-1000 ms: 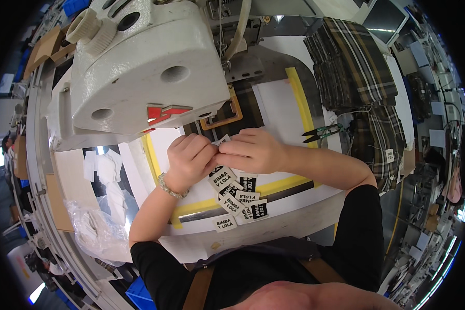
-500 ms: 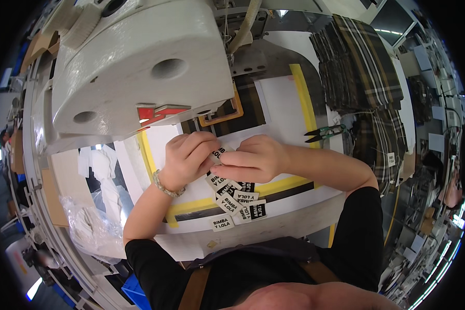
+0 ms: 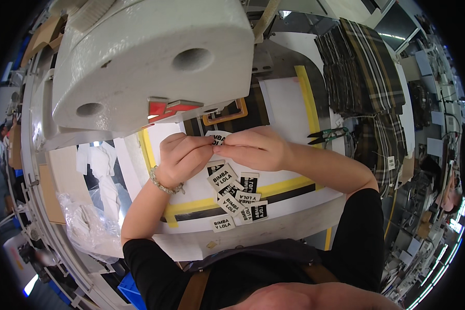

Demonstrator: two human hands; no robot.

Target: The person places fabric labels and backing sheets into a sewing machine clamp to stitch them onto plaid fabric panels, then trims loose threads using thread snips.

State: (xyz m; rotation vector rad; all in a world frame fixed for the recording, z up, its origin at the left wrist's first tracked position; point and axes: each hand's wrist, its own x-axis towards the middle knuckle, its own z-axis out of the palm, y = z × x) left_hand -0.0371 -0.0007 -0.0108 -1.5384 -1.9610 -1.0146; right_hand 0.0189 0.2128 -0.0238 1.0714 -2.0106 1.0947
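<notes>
My left hand [image 3: 187, 157] and my right hand [image 3: 256, 150] meet below the machine head, pinching a small white label with black print [image 3: 217, 136] between their fingertips. More black and white labels [image 3: 222, 177] lie overlapped in a loose heap just below my hands, on white sheeting edged with yellow tape [image 3: 306, 95]. Beyond my fingers, an orange rectangular frame [image 3: 233, 116] sits on dark plaid fabric [image 3: 256, 95], partly hidden under the machine. Green-handled snips [image 3: 329, 136] with dark blades lie to the right of my right hand.
The white machine head [image 3: 139, 62] overhangs the upper left. Stacked plaid pieces [image 3: 364, 67] lie at the right. White scraps [image 3: 101, 157] and a clear plastic bag [image 3: 88, 232] sit at the left, above a blue bin [image 3: 132, 294]. Shelving and equipment line both edges.
Since half a second ago the held label has risen toward the machine with my right hand, and its print shows more. My left hand has shifted slightly left, its fingers reaching across to the label.
</notes>
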